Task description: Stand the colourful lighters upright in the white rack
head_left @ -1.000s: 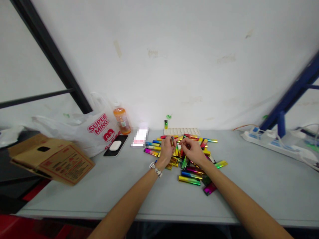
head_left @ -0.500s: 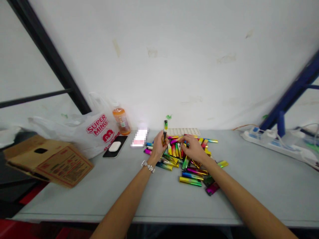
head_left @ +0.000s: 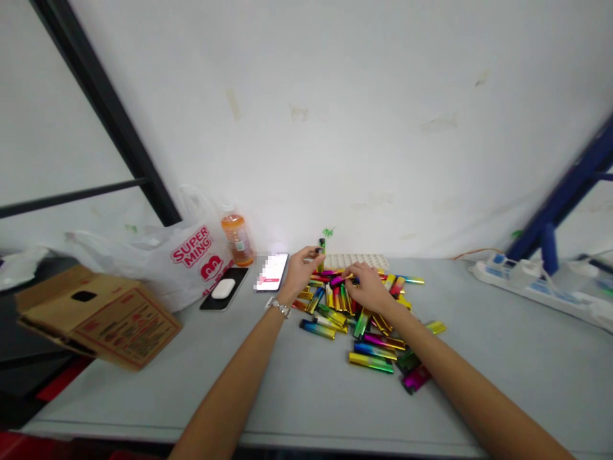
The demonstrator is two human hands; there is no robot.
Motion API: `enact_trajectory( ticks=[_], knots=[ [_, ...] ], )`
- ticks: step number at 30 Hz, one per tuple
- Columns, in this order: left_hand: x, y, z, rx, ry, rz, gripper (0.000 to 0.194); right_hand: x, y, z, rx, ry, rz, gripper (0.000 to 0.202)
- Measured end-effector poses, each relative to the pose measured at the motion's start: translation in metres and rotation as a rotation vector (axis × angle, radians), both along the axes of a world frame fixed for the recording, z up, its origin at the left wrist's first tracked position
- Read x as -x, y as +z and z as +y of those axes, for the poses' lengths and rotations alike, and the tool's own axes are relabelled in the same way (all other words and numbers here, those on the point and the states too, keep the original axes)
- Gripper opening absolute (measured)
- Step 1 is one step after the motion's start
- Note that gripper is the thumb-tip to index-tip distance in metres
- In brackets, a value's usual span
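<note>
Since half a second ago, the left hand has gone farther toward the back edge of the tabletop, reaching the left end of the white tray, while the right hand stays over the pile of shiny lighters. The left grip is nearly closed, thumb and fingertips pinching a dark-topped lighter whose long axis looks close to upright. It sits right at those fingertips, just on the front-edge side of a standing lighter; whether the two touch is too small to tell. The left hand is clearly the nearer one. The right grip is narrow, its fingertips among the pile's back part; I cannot tell whether it holds the yellow piece beside them.
</note>
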State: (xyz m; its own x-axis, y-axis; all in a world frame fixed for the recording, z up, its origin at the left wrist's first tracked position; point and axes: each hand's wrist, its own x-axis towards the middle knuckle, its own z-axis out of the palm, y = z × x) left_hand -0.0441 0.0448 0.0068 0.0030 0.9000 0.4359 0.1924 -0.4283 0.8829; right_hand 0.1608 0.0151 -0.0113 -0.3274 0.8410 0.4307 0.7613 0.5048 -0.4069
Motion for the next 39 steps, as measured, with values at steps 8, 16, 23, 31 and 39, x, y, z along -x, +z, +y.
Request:
enact_trajectory(
  ticks=[8,16,23,31,39],
  knots=[
    [0.004,0.006,0.055,-0.180,-0.005,0.250,0.019,-0.006,0.001,0.001,0.013,0.004,0.019,0.017],
    [0.001,-0.008,0.078,-0.200,0.016,0.394,0.017,-0.008,0.000,0.001,0.015,0.012,0.006,0.016],
    [-0.001,-0.015,0.081,-0.143,0.032,0.360,0.016,-0.008,-0.001,0.003,0.015,0.017,0.000,0.017],
    [0.001,-0.010,0.069,-0.259,0.021,0.669,0.025,-0.009,-0.001,0.010,0.021,0.002,-0.015,0.017],
    [0.004,-0.012,0.057,-0.374,0.226,1.028,0.043,-0.004,0.003,0.018,0.030,-0.018,-0.123,0.020]
  ],
)
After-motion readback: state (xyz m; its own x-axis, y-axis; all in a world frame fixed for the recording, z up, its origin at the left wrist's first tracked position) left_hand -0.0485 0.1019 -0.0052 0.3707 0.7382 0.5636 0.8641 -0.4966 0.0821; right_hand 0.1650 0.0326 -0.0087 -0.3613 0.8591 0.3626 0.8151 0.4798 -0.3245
